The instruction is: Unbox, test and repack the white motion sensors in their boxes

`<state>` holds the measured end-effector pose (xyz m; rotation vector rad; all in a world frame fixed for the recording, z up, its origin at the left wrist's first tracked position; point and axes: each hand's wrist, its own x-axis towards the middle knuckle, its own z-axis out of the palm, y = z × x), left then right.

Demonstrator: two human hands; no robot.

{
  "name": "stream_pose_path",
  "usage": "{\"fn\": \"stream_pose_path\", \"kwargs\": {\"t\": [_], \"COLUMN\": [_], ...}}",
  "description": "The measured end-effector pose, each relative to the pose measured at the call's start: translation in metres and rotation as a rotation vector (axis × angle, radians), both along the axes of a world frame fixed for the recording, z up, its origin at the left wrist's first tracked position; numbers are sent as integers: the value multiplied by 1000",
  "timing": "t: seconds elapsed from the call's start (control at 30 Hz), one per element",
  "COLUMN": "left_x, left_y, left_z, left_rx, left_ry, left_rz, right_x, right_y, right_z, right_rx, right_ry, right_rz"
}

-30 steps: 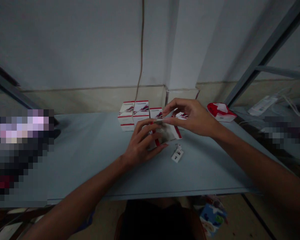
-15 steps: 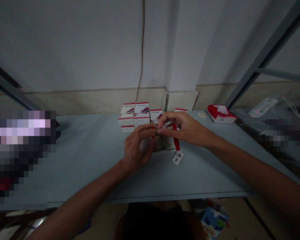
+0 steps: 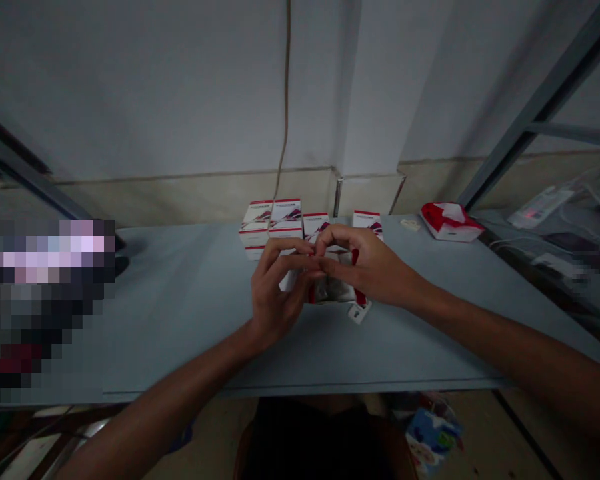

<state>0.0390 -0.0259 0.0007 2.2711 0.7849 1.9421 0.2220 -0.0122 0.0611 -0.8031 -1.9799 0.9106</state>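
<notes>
My left hand (image 3: 279,290) and my right hand (image 3: 367,267) meet at the fingertips in the middle of the table. Thumbs and fingers of both are closed in a pinch; whatever sits between them is too small or hidden. Right below the fingers lies an open small carton (image 3: 334,291) with red edges and a grey-white inside, partly covered by the hands. A white card-like piece (image 3: 359,312) with dark marks lies at the carton's near right corner. Behind the hands stand white boxes (image 3: 286,217) with red edges, another box (image 3: 316,223) and one more (image 3: 368,219) farther right.
On the blue table (image 3: 180,313), a red and white tissue pack (image 3: 451,223) lies at the back right, near a small pale piece (image 3: 411,225). A white power strip (image 3: 541,205) with cables is at far right. A blurred-out object stands at left.
My fingertips remain together, with the left fingers now more bent and the right hand slightly lower over the carton. The whole view has shifted a little.
</notes>
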Motion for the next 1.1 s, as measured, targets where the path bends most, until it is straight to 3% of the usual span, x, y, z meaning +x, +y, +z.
{"fn": "stream_pose_path", "kwargs": {"t": [0.2, 0.47, 0.83, 1.1], "left_x": [-1, 1, -3, -9], "left_y": [0, -3, 1, 7], "left_z": [4, 5, 7, 7], "left_rx": [-34, 67, 67, 70], "left_ry": [-29, -8, 66, 0], "left_rz": [-22, 118, 113, 128], "right_x": [0, -6, -9, -5], "right_y": [1, -4, -6, -1], "right_z": [0, -5, -4, -2], "right_rx": [10, -15, 6, -29], "right_ry": [19, 50, 68, 49], "right_rz": [6, -39, -45, -51]}}
